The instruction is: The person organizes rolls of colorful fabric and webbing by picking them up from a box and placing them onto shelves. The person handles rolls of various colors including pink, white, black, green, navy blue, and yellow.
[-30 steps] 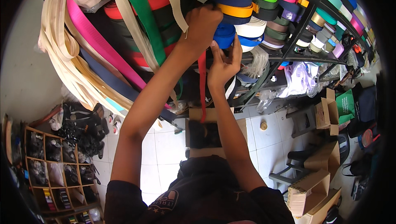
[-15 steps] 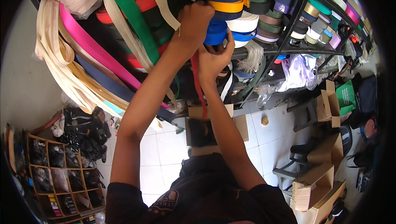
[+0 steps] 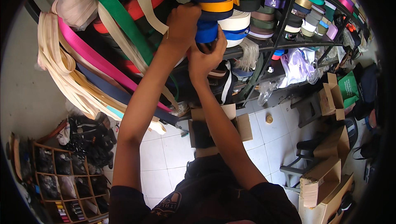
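Observation:
Both of my arms reach up to a rack stacked with rolls of webbing. My left hand is closed against the left side of a stack, its fingertips hidden from view. My right hand, just below and to the right, has its fingers around the lower right side of a roll of blue webbing. Above that roll lie navy rolls and a yellow roll. A loose cream strap hangs down to my left wrist. White rolls sit just right of my right hand.
Long straps, green, pink and cream, drape at the left. A black rack post divides the shelves. Below stand an open cardboard box, a wooden compartment shelf and more boxes at the right.
The view has shifted slightly, so the rack sits further left. A red strap that hung below my right hand no longer shows. Both hands stay at the blue roll.

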`<state>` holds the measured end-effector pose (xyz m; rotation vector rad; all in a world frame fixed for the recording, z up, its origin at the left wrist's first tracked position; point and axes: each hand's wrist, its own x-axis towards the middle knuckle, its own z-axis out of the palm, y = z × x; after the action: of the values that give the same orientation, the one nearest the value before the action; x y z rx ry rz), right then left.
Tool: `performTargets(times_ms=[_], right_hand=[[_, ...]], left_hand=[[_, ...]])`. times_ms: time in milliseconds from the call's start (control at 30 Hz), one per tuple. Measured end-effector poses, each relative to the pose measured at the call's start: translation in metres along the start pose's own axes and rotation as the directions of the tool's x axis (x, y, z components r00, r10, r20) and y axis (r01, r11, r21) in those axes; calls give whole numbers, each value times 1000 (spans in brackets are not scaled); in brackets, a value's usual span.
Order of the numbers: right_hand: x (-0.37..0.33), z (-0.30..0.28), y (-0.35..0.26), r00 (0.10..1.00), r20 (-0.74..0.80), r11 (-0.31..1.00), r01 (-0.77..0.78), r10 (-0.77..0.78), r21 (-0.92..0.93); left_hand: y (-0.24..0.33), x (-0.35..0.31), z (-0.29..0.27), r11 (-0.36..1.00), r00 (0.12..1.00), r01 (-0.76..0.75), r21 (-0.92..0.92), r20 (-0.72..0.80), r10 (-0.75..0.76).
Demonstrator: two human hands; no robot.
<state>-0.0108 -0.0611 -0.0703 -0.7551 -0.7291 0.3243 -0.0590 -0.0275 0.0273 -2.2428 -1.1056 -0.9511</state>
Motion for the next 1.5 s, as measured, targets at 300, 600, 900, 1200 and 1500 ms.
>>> performTargets(times_ms=[300, 600, 900, 1200, 1500], right_hand=[[-2, -3, -2, 998, 41, 999, 38, -36, -34], [-5, -2, 2, 998, 63, 1000, 19, -20, 18], [-3, 0, -1, 999, 40, 995, -26, 22, 95], [3, -10, -3, 992, 116, 991, -57, 42, 124], [5, -12, 4, 981, 131, 934, -176, 141, 310]], left_hand=[[-1, -3, -11, 986, 993, 75, -149, 105, -60], [4, -12, -29, 916, 991, 105, -387, 122, -62], [8, -40, -23, 924, 980, 185, -333, 138, -147], [20, -59, -31, 987, 979, 133, -88, 164, -117], [21, -61, -35, 992, 979, 129, -4, 157, -127]])
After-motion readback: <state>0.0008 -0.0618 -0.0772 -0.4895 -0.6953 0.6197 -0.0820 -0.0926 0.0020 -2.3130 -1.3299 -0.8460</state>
